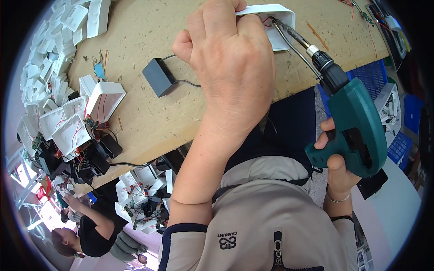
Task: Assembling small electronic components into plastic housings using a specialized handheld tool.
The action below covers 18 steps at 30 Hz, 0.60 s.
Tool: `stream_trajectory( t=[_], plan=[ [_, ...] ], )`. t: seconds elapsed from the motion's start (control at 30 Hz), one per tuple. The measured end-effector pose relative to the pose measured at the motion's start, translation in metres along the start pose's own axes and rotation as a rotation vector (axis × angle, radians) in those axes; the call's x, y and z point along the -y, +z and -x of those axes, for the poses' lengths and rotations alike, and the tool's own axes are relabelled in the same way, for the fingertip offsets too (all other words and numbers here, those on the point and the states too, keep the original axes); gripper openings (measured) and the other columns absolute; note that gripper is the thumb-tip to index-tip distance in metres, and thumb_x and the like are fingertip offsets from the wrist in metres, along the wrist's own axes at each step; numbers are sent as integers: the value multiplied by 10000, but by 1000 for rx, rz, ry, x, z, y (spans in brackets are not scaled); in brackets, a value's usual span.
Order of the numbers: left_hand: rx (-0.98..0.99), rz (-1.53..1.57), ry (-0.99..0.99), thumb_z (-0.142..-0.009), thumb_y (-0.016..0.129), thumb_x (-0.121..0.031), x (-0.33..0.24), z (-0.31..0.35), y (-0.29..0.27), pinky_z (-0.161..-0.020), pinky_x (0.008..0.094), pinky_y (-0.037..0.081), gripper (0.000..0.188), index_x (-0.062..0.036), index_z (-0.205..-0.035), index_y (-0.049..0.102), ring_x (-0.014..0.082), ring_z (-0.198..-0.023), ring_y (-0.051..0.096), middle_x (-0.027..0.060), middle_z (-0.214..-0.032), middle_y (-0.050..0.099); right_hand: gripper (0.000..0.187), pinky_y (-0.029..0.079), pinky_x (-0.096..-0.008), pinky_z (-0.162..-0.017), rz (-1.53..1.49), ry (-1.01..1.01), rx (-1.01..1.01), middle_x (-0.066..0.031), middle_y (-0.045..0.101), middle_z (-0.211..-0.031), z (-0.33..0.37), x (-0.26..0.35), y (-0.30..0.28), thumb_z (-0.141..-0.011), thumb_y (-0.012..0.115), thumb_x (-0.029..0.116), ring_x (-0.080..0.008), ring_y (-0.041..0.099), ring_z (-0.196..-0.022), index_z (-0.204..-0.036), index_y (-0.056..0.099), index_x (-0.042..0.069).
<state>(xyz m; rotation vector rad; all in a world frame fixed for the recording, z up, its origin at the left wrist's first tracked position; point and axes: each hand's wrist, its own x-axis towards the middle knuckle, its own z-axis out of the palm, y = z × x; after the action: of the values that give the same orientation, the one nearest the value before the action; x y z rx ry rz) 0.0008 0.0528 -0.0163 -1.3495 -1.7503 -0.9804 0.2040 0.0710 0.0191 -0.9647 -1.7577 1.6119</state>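
My right hand (339,169) is wrapped around the handle of a green soldering gun (357,122). Its metal tip and a thin curved feed tube reach into a white plastic housing (282,27) at the table's far edge. Around that housing's left end, my left hand (235,63) is closed, its fingertips partly hidden. A reddish wire shows inside the housing by the tip. Left of my left hand lies a black box-shaped adapter (159,77), its cable running under that hand.
White housings (58,49) are heaped at the far left; several wired housings (72,135) with circuit boards and black boxes sit nearer. More wired parts (144,194) lie below the table edge. Blue crates (368,79) stand at right. Another person (90,230) works at lower left.
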Motion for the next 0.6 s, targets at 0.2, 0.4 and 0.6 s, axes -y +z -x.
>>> stream_trajectory(
  t=[0.2, 0.4, 0.6],
  plan=[
    [-65, 29, 14, -658, 583, -83, 3, 0, 5, -748, 353, 273, 150, -49, -804, 579, 238, -845, 468, 94, -943, 503, 723, 462, -241, -568, 31, 52, -28, -149, 536, -875, 5, 3, -4, -635, 695, 395, -156, 547, -655, -1111, 408, -67],
    [-134, 56, 27, -653, 581, -75, 3, -2, 10, -740, 352, 276, 143, -44, -793, 576, 238, -836, 469, 93, -932, 503, 712, 470, -249, -582, 83, 17, -21, -134, 538, -848, 3, 10, -4, -628, 696, 394, -159, 550, -660, -1095, 421, -69],
    [-200, 89, 43, -648, 578, -67, 6, -2, 14, -732, 351, 278, 136, -40, -781, 573, 239, -826, 470, 91, -921, 504, 749, 472, -246, -578, 76, 16, -16, -171, 550, -912, 4, 9, -2, -629, 690, 407, -165, 559, -667, -1128, 401, -72]
  ],
)
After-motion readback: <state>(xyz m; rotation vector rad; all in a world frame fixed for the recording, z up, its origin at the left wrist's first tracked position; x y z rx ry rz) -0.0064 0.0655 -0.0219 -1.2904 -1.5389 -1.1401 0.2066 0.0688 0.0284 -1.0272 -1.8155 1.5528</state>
